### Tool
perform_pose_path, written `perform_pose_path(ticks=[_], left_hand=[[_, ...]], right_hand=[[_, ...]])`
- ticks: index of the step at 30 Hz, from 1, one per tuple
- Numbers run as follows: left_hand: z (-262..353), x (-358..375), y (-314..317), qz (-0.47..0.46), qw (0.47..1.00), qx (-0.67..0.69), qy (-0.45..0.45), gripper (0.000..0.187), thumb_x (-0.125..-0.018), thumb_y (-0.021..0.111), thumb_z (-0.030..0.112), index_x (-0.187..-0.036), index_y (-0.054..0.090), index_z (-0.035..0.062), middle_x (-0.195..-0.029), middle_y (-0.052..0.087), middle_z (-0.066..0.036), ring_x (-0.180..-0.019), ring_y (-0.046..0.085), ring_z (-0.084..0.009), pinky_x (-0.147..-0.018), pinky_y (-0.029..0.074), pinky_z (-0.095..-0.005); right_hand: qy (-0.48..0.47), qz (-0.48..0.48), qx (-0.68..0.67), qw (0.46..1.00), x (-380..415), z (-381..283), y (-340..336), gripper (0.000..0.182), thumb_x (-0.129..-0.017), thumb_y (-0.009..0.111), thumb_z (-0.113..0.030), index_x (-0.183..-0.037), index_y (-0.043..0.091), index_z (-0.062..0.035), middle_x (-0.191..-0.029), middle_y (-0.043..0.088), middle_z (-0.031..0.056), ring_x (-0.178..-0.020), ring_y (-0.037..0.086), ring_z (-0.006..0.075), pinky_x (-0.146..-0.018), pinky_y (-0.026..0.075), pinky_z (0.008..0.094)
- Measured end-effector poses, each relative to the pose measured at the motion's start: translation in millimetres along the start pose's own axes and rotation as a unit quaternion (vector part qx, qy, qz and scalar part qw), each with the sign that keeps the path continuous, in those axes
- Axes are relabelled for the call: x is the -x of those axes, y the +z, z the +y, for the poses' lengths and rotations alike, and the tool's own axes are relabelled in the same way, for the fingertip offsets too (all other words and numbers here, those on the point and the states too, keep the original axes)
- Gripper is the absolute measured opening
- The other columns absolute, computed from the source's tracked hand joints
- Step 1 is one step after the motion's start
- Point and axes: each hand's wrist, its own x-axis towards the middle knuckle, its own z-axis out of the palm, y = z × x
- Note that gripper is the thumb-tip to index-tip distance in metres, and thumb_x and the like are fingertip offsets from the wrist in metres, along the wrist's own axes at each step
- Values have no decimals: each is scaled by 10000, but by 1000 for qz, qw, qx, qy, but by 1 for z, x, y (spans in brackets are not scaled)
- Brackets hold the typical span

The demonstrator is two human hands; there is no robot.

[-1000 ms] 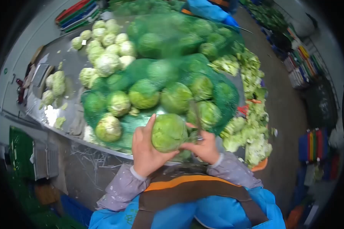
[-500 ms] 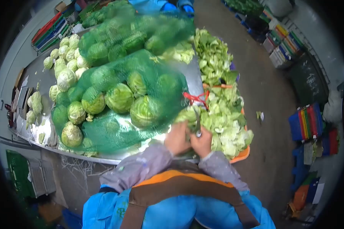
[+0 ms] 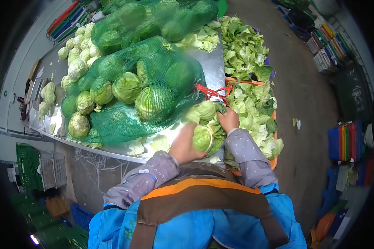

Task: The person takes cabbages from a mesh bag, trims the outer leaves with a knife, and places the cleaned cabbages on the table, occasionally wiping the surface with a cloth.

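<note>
My left hand (image 3: 186, 145) is wrapped round the left side of a small green cabbage (image 3: 202, 138) at the table's near right edge. Just right of it, my right hand (image 3: 228, 119) is closed by the loose leaves; a dark green thing shows at its fingertips, too small to name, and no knife can be made out. Left of my hands lies a green mesh bag (image 3: 124, 128) with several cabbages in and at it. Red ties (image 3: 214, 92) lie beyond my right hand. Loose leaves (image 3: 253, 103) fill an orange crate (image 3: 274, 162) on the right.
A second mesh bag of cabbages (image 3: 153, 23) lies farther back. Pale trimmed cabbages (image 3: 77, 68) are piled on the metal table (image 3: 214, 68) at the left. Another heap of leaves (image 3: 243, 50) stands back right. Coloured crates (image 3: 345, 141) stand across the floor at the right.
My left hand has opened out round the cabbage, which now shows. My right hand has moved up and right, and the knife seen in it earlier no longer shows. The view has shifted.
</note>
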Motion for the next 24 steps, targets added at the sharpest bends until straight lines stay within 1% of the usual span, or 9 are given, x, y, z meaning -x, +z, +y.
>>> perform_pose_path(ticks=[2, 4, 5, 7, 10, 11, 13, 16, 24], left_hand=[[6, 2, -4, 10, 1000, -8, 9, 911, -529, 844, 299, -1264, 400, -5, -1213, 483, -223, -1141, 456, -390, -964, 392, -415], [10, 2, -7, -7, 998, -53, 37, 908, -524, 846, 279, -1269, 403, 10, -1226, 472, -210, -1155, 441, -388, -976, 377, -424], [12, 0, -7, -7, 998, -52, 31, 908, -524, 846, 279, -1269, 403, 10, -1226, 472, -210, -1155, 441, -388, -976, 377, -424], [14, 0, -2, 50, 972, -205, 101, 941, -507, 853, 253, -1287, 384, 14, -1254, 449, -190, -1179, 416, -385, -1009, 342, -436], [18, -2, 3, 41, 988, -143, 28, 983, -492, 857, 225, -1304, 350, 2, -1277, 416, -200, -1201, 390, -384, -1019, 321, -447], [20, -3, 4, 46, 991, -123, -1, 990, -491, 857, 218, -1307, 342, -3, -1283, 407, -208, -1204, 388, -382, -1014, 323, -447], [19, -4, 8, 50, 990, -133, -2, 991, -488, 857, 229, -1302, 344, -6, -1281, 403, -221, -1202, 389, -382, -1003, 332, -444], [21, -8, 9, 63, 986, -153, -17, 992, -475, 856, 237, -1292, 350, -9, -1266, 412, -215, -1184, 402, -379, -989, 344, -441], [22, -18, 12, 69, 985, -146, -57, 899, -494, 821, 238, -1240, 385, -9, -1149, 462, -188, -1042, 461, -370, -880, 410, -435]], right_hand=[[-10, -19, -59, 998, 4, -5, -17, 496, -721, 730, -329, -1102, 581, -49, -891, 644, 209, -836, 625, 375, -731, 488, 439], [-186, 204, -85, 957, 17, 3, -37, 454, -764, 698, -245, -1131, 549, -26, -898, 625, 182, -808, 621, 335, -717, 486, 403], [-199, 191, -97, 956, 33, -4, -65, 383, -785, 662, -190, -1105, 547, -14, -895, 615, 175, -789, 615, 322, -697, 484, 395], [-172, 115, -119, 971, 78, -8, -103, 270, -817, 591, -106, -1062, 541, -7, -874, 599, 170, -749, 602, 305, -669, 477, 382], [-100, -102, -135, 981, 126, -13, -107, 190, -830, 535, -74, -1016, 537, -30, -800, 591, 187, -691, 600, 320, -636, 472, 394], [-129, -129, -108, 977, 134, -13, -95, 183, -825, 530, -74, -1005, 528, -44, -731, 586, 206, -652, 592, 375, -613, 467, 437], [-136, -164, -92, 973, 135, -1, -69, 181, -813, 530, -72, -990, 508, -48, -701, 588, 222, -655, 587, 416, -601, 453, 483], [-163, -157, -86, 970, 127, -1, -58, 166, -821, 522, -48, -979, 481, -23, -631, 566, 202, -609, 571, 406, -552, 431, 453], [-106, -190, 45, 975, 113, -10, -34, 226, -800, 492, -32, -1015, 447, 23, -704, 593, 273, -657, 588, 457, -600, 466, 512]])
